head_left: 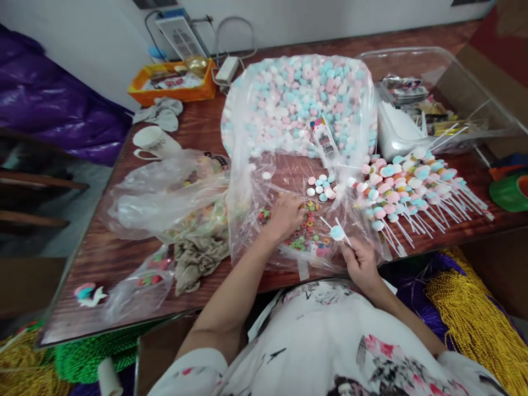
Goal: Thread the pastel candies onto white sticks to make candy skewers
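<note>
My right hand (pixel 361 261) is closed on a thin white stick, near the table's front edge. A round pale blue-and-white sweet (pixel 337 233) sits on this stick, and another white stick end juts out beyond it. My left hand (pixel 287 215) reaches down into small coloured rings (pixel 309 220) lying on clear plastic. Its fingers are curled together, and whatever lies between them is hidden. Just beyond my hands is a small cluster of pink, white and blue round sweets (pixel 322 187). Many finished-looking sticks with sweets (pixel 416 184) lie piled to the right.
A large clear bag of pastel sweets (pixel 297 104) fills the back middle. Further right stands a clear plastic bin (pixel 437 99) with packets. At left are a white mug (pixel 155 142), plastic bags (pixel 165 198), a crumpled cloth (pixel 200 261) and an orange tray (pixel 173 82).
</note>
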The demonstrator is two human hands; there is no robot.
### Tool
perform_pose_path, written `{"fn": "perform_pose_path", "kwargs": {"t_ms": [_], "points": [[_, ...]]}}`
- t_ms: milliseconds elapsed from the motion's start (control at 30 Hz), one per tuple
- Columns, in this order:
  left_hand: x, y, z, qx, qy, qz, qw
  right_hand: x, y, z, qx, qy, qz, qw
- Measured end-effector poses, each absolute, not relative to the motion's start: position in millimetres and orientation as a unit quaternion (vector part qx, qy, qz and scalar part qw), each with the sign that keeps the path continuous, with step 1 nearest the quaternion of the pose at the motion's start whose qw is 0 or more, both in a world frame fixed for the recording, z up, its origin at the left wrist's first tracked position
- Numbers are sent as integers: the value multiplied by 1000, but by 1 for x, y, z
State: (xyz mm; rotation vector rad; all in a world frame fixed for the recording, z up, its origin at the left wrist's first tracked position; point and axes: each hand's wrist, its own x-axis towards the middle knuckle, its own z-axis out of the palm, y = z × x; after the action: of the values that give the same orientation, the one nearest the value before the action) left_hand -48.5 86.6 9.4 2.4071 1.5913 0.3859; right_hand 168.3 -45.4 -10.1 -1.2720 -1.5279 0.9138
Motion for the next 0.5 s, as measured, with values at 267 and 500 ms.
{"fn": "perform_pose_path", "kwargs": {"t_ms": [267, 500], "points": [[-47, 55, 0, 672, 558, 399, 277, 172, -44, -12, -493, -660, 371, 429], [-47, 28, 12, 372, 526, 544, 538, 166, -41, -14, -489, -689, 361, 395]]}}
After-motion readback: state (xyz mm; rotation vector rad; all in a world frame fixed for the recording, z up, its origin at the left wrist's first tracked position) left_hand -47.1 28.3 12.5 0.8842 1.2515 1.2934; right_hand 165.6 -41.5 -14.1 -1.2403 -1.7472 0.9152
